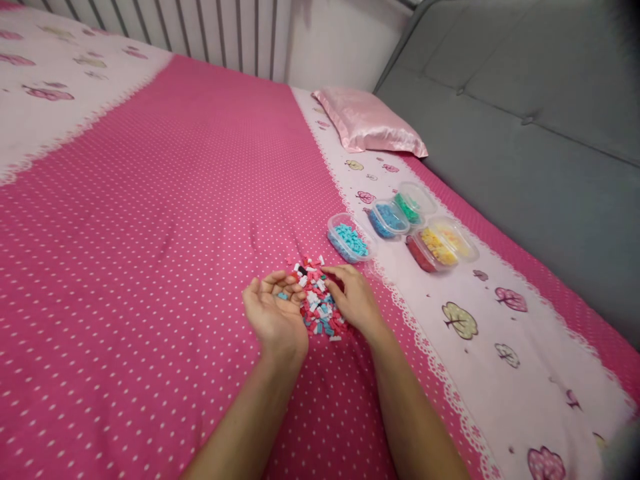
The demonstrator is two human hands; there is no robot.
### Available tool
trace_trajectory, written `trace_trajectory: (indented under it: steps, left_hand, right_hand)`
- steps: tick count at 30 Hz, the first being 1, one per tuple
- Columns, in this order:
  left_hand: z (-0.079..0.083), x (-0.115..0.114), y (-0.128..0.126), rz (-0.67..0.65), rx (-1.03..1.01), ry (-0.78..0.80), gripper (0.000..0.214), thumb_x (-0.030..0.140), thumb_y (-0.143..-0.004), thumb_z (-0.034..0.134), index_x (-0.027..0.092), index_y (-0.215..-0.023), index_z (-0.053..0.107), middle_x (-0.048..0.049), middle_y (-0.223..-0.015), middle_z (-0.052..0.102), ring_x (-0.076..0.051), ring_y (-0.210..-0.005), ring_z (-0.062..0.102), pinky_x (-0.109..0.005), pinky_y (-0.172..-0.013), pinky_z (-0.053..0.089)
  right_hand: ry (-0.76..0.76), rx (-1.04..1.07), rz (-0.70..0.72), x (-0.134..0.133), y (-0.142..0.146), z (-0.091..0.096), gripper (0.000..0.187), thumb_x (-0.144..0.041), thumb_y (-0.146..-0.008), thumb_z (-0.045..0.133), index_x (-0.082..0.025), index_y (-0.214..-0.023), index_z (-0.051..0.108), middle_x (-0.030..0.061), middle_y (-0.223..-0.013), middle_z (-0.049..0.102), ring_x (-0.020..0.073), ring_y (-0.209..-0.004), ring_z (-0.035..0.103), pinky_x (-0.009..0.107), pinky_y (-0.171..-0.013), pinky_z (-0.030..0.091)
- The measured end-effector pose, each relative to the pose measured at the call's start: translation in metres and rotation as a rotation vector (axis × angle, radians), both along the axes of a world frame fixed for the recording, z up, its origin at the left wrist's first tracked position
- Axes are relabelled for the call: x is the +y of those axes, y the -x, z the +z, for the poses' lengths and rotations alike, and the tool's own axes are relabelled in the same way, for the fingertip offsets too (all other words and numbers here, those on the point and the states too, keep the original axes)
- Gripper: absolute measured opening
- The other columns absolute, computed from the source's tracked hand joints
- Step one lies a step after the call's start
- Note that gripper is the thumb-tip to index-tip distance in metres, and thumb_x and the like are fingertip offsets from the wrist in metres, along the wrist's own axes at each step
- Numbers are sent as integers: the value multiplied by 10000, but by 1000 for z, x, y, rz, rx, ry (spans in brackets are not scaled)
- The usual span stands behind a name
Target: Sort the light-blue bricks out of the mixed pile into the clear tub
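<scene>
A mixed pile of small plastic building bricks (317, 303), white, red, pink, light blue and a few dark ones, lies on the bedspread between my hands. My left hand (277, 313) is turned palm up beside the pile, its fingers curled into a cup. In that cup rests a light-blue brick (283, 295); whether others lie with it I cannot tell. Reaching over the pile's right side, my right hand (354, 297) has its fingertips at the bricks, with thumb and forefinger apart. Nothing shows in its grasp. Beyond it stands a clear tub (345, 252) of turquoise bricks.
Farther right stand clear containers of sorted bricks: blue (389, 220), green (407, 208), red (419, 255) and yellow (438, 245). A pink satin pillow (370, 121) lies by the grey padded headboard (500, 100). The dotted pink bedspread (150, 267) has soft creases.
</scene>
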State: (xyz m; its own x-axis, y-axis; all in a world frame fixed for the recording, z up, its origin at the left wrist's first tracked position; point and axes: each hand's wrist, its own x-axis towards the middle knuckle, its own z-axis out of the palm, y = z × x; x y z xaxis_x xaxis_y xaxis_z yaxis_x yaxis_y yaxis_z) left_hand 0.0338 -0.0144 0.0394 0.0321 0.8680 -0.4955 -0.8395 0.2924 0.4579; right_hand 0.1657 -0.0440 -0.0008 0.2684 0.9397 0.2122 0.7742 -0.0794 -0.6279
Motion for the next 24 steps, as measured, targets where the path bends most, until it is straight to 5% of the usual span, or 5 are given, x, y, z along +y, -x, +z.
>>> trace_trajectory:
  steps: [4, 13, 24]
  left_hand:
    - [0, -1, -1, 6, 8, 7, 316, 370, -784, 374, 142, -646, 543, -26, -560, 520, -109, -474, 484, -217, -465, 375]
    - [-1, -1, 0, 0, 21, 13, 285, 378, -772, 393, 153, -652, 521, -18, -567, 510, -105, -471, 469, -216, -459, 363]
    - [1, 0, 1, -11, 18, 38, 282, 343, -798, 362, 156, -645, 508, -21, -568, 501, -105, -469, 461, -216, -459, 353]
  right_hand:
    - [5, -23, 62, 0, 0, 0, 344, -123, -831, 470, -231, -1100, 655, 75, -1029, 621, 208, -980, 549, 385, -907, 423]
    - [-66, 93, 42, 2, -2, 0, 282, -6, -692, 408, -193, -708, 619, 30, -839, 636, 171, -857, 583, 312, -814, 433]
    - [30, 38, -147, -4, -8, 5, 249, -90, -760, 420, -175, -832, 643, 51, -832, 673, 190, -781, 607, 337, -755, 453]
